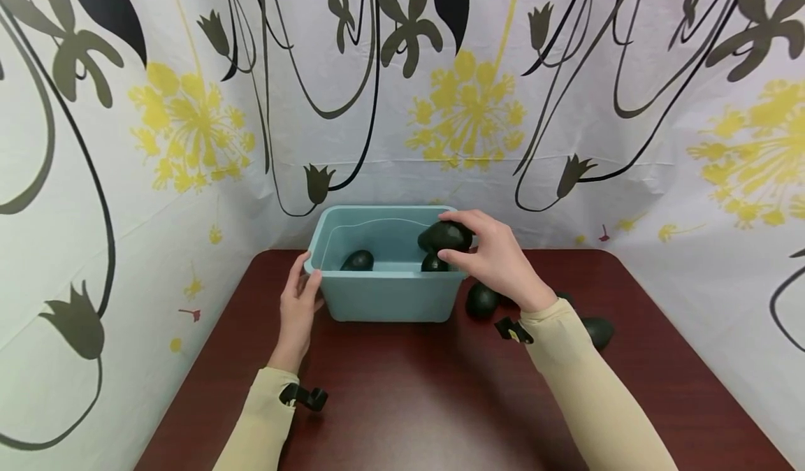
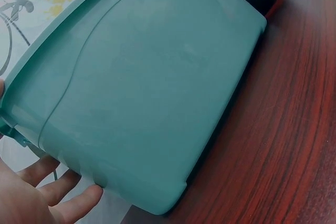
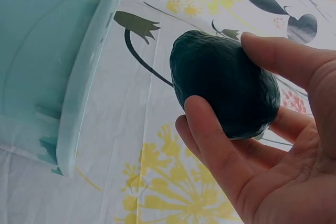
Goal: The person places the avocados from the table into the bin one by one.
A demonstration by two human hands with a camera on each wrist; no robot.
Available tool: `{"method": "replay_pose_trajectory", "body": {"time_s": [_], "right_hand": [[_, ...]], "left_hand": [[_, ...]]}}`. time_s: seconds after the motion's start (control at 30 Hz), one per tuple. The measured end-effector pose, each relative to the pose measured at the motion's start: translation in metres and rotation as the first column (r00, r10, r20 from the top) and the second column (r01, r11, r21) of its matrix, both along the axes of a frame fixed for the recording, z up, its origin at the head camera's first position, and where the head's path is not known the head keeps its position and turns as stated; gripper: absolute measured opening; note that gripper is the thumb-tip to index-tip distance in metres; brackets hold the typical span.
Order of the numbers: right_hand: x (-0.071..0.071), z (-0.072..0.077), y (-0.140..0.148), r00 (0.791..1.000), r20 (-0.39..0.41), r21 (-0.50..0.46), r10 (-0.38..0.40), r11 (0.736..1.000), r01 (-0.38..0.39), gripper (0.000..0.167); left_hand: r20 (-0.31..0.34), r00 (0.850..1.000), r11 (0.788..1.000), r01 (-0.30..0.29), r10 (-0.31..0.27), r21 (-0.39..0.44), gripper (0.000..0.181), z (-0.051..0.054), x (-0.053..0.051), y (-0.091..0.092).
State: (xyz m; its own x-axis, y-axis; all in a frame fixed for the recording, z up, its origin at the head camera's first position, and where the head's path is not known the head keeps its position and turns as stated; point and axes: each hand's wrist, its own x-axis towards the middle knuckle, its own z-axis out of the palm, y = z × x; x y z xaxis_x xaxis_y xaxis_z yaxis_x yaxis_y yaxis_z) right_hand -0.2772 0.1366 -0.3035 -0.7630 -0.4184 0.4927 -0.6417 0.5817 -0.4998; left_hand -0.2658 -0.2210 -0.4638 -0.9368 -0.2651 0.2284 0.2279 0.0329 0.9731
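We judge the work to be partway along. Toward the right edge of the table (image 1: 390,401), loose avocados (image 1: 482,301) lie outside the bin (image 1: 390,300): one out past our right sleeve (image 1: 588,387), one just off the bin's near right corner, more half hidden behind our right hand (image 1: 499,254), so we cannot tell their count. Our left hand (image 1: 297,317) holds the bin at its near left corner, some fingers spread along the outside. Our right hand pinches the held avocado (image 1: 448,235) between thumb and fingers over the bin's right end. Below it sits the right-end avocado (image 1: 434,262), with the left-end avocado (image 1: 357,261) across the floor; two are in, the rest not yet.

For moving, the widest bare stretch of table runs up to the bin's front wall, between our forearms. Inside, the middle looks open. Behind the bin comes the table's far edge, where the patterned cloth (image 1: 377,135) leaves little room
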Motion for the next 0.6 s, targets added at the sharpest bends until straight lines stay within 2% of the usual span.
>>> {"method": "replay_pose_trajectory", "body": {"time_s": [0.17, 0.33, 0.47, 0.6], "right_hand": [[-0.009, 0.007, -0.008, 1.0, -0.022, 0.029, -0.002, 1.0, 0.003, 0.055], [-0.016, 0.012, -0.014, 1.0, -0.018, 0.046, 0.013, 0.999, -0.012, 0.056], [-0.019, 0.013, -0.017, 0.999, -0.002, 0.04, 0.035, 0.999, -0.035, 0.056], [-0.024, 0.014, -0.021, 0.999, 0.0, 0.049, 0.049, 0.998, -0.049, 0.055]], "left_hand": [[0.017, 1.0, 1.0, 0.01, -0.01, 0.01, 0.055, 0.003, 0.001, -0.001], [0.036, 0.999, 0.999, 0.033, -0.034, 0.022, 0.056, 0.016, 0.009, 0.001], [0.036, 0.999, 0.999, 0.038, -0.038, -0.004, 0.055, 0.025, 0.016, 0.004], [0.033, 0.999, 0.999, 0.039, -0.039, -0.006, 0.055, 0.027, 0.018, 0.004]]}}
